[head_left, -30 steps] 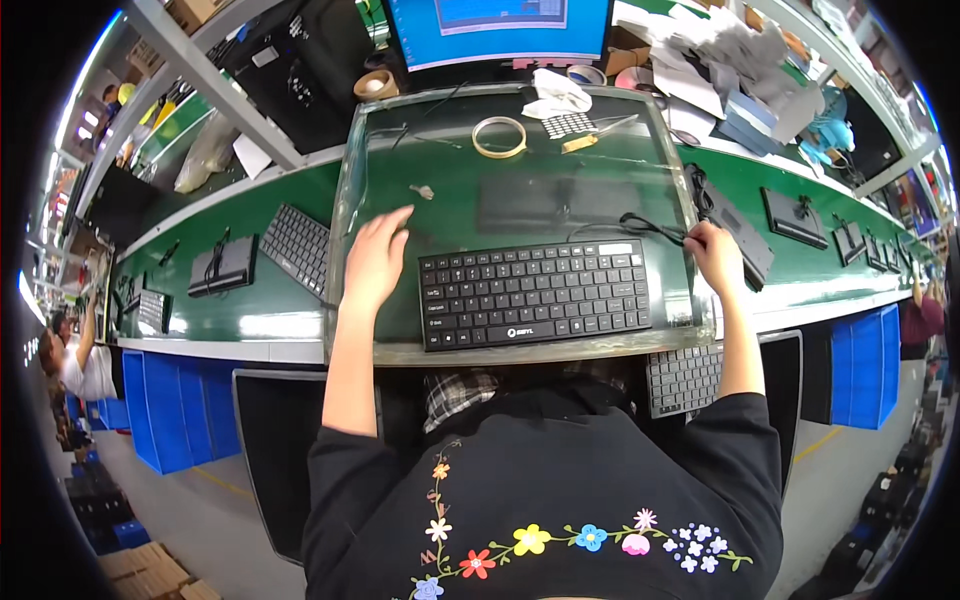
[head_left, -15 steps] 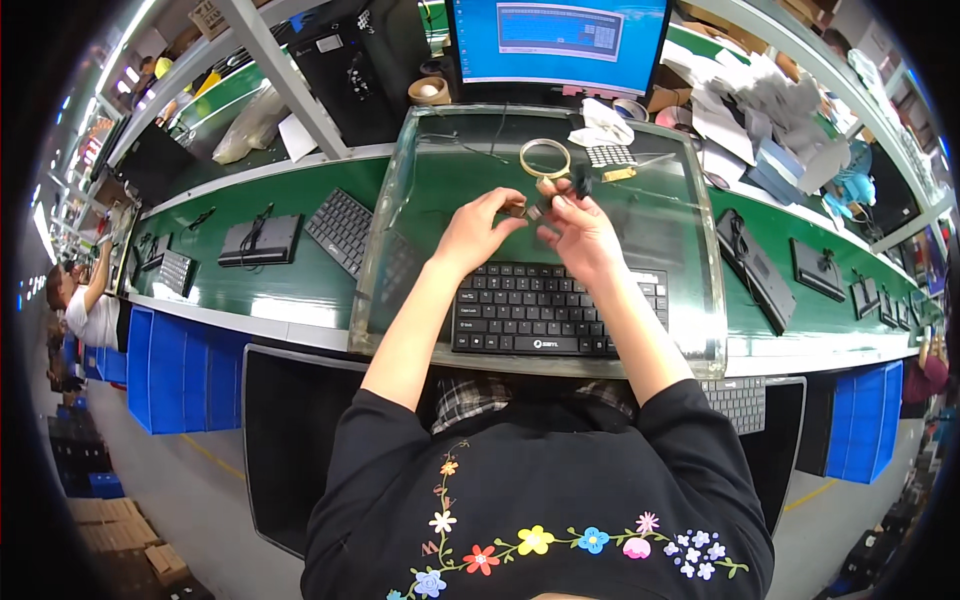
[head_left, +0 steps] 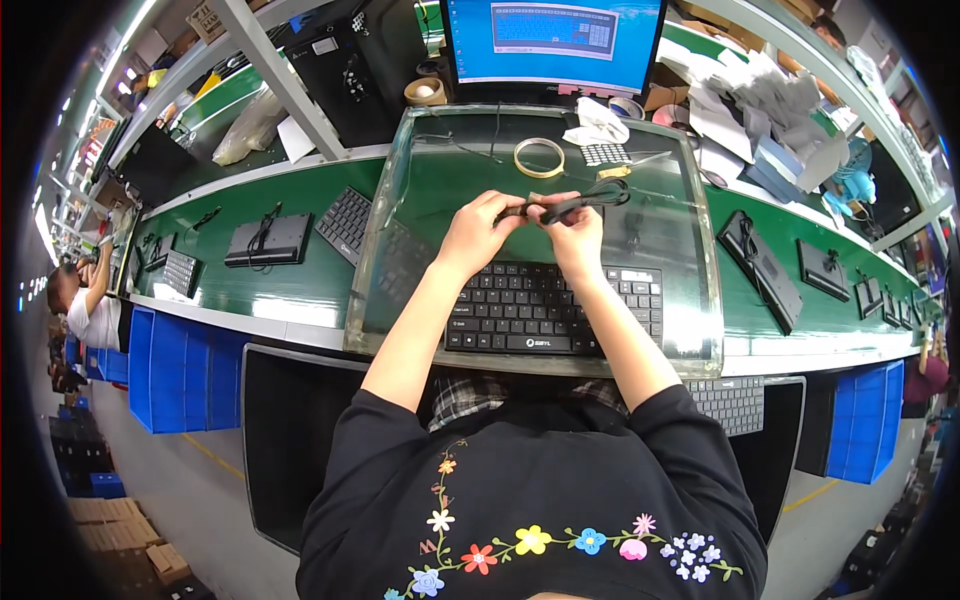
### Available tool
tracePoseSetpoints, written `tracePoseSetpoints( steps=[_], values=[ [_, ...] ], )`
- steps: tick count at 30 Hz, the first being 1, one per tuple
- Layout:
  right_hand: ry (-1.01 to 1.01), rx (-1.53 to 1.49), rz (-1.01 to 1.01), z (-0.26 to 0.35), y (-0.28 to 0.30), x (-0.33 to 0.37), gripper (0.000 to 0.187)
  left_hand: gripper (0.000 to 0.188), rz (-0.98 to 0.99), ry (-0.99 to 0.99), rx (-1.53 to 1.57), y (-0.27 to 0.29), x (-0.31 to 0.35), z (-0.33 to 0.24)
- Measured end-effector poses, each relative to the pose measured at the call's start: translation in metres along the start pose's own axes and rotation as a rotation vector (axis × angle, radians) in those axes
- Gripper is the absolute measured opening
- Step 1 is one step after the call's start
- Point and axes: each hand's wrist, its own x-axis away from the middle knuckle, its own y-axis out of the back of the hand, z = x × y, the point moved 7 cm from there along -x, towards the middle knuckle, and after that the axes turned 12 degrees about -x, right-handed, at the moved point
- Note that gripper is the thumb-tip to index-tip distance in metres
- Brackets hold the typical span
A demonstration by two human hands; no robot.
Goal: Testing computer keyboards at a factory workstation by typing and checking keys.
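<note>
Above the far edge of a black keyboard (head_left: 525,312), my two hands meet, fingertips close together. A coiled black cable (head_left: 606,192) sticks out past my right hand (head_left: 575,238), whose thumb and fingers are closed on it. My left hand (head_left: 478,235) pinches a small dark connector end (head_left: 516,210) that points toward the right hand's fingers. Whether the cable's plug sits inside that connector is hidden by the fingertips. The keyboard lies flat under my forearms on a glass-topped panel (head_left: 400,300).
Beyond my hands are a roll of tape (head_left: 539,159), white crumpled material (head_left: 597,124) and a monitor (head_left: 555,45) showing a keyboard picture. Further keyboards lie left (head_left: 268,240) and right (head_left: 760,270) along the green bench. Metal posts (head_left: 285,80) rise at the left. Blue bins (head_left: 185,370) stand below.
My hands have come together, and the right hand has turned so the cable coil now points away to the right. The plug end seen before is now covered by fingers.
</note>
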Motion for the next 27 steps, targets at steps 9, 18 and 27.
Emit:
tracePoseSetpoints(
  steps=[9,18,27],
  values=[
    [0.281,1.228,-0.203,0.070,0.112,0.123,0.055,0.044,0.044,0.394,-0.618,0.038,0.103,0.021],
    [0.161,1.068,-0.431,0.061,0.189,0.166,0.039,0.057,0.225,0.396,-0.464,0.005,0.118,0.007],
    [0.063,1.428,-0.282,0.053,0.186,0.108,0.044,0.125,0.544,0.261,-0.356,0.007,0.127,0.007]
  ],
)
